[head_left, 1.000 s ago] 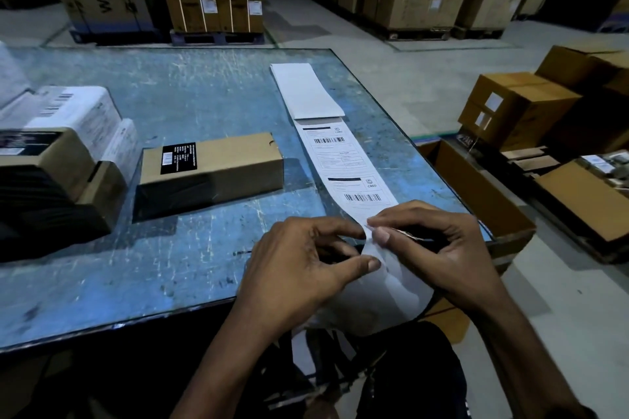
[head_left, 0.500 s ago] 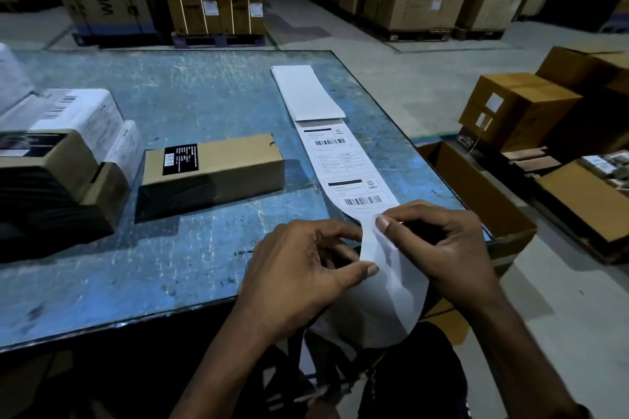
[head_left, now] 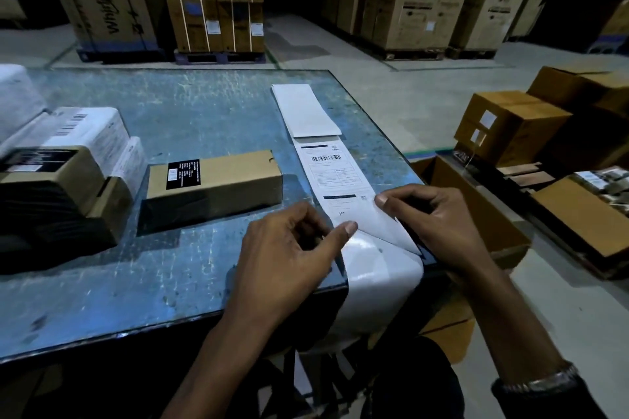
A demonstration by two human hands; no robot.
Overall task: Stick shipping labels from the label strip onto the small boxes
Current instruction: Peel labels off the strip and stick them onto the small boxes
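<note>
The label strip (head_left: 326, 177) is lying along the right side of the counter (head_left: 190, 119), its far end blank and folded over, two printed labels nearer, and the bare glossy backing draping over the counter's front edge. The nearest label (head_left: 371, 221) is lifting off the backing at its right corner, white underside showing. It is thin paper with a sticky back, so probably very light, floppy, prone to curling onto itself or creasing; best taken at the corner or edge only, keeping skin off the adhesive, peeling low and slow. The right hand (head_left: 439, 224) is pinching that lifted corner between thumb and curled fingers. The left hand (head_left: 286, 248) is pressing its thumb on the strip's left edge, its other fingers curled; whether they are under the paper I cannot tell. The small box (head_left: 218, 177), brown cardboard with a black sticker on top, is sitting well left of the strip; stiff and light by the look, flat top giving the landing area. More boxes (head_left: 64, 160), some already carrying white labels, are stacking up at the counter's left edge. An open carton (head_left: 476, 211) is standing on the floor just right of the counter.
</note>
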